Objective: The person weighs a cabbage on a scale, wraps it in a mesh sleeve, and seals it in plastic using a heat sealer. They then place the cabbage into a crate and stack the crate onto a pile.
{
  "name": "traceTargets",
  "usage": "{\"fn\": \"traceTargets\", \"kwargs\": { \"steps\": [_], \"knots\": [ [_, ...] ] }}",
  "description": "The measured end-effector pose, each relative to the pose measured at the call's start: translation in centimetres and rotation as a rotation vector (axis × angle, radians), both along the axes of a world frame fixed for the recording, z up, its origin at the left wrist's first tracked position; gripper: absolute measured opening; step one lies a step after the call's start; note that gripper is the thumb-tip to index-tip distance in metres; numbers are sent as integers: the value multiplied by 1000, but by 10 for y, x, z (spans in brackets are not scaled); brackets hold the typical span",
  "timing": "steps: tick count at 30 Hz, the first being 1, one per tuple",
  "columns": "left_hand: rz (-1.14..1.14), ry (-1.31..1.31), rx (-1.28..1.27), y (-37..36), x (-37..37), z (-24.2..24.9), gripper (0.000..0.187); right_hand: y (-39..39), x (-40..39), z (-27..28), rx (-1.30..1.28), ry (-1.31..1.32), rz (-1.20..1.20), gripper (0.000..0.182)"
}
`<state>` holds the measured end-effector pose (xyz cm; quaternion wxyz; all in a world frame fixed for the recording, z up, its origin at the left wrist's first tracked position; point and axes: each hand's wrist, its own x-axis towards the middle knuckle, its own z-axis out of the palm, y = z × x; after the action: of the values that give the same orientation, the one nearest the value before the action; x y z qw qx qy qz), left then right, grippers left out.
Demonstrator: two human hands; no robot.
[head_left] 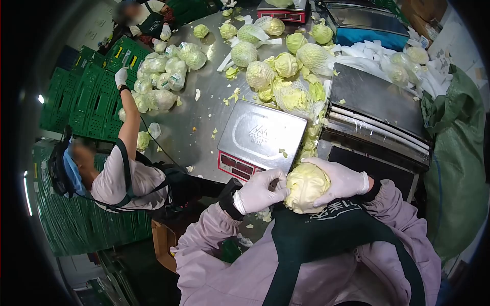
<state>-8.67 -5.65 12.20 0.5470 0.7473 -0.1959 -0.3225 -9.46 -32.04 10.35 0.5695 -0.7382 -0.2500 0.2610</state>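
Note:
A pale yellow-green cabbage [308,188] is held close to my apron, just in front of the scale. My right hand [343,178], in a white glove, wraps around its right side. On the other side my left hand [263,191], gloved too, has its fingers curled in a pinch against the cabbage; whether a leaf edge is between the fingertips is hard to see. Just beyond my hands stands a scale [263,133] with a steel top and a red front, a few leaf scraps on it.
Loose and net-wrapped cabbages [286,76] lie on the steel table [201,122], beside bagged ones [166,71]. A wrapping machine [377,102] and a green sack [449,168] stand right. A co-worker [132,173] reaches toward green crates [92,97]; another person [148,20] stands farther back.

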Motion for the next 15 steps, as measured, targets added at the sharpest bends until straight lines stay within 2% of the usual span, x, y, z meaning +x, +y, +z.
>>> {"fn": "traceTargets", "kwargs": {
  "steps": [2,3,5,9,12,15],
  "knots": [
    [8,-187,243,-4,-4,19,10,0,1,0,-24,-4,5,96],
    [7,-190,244,-6,-5,20,10,-1,1,0,-47,-5,7,100],
    [-72,-655,386,-8,-8,21,10,0,2,0,-33,16,5,100],
    [-133,-726,439,-6,-7,23,11,1,2,-1,-38,33,3,100],
    [-143,-732,387,-2,-10,20,10,2,1,2,-43,-31,-13,89],
    [-111,-687,320,4,-14,16,8,-1,1,-2,-41,27,-52,89]
  ]
}}
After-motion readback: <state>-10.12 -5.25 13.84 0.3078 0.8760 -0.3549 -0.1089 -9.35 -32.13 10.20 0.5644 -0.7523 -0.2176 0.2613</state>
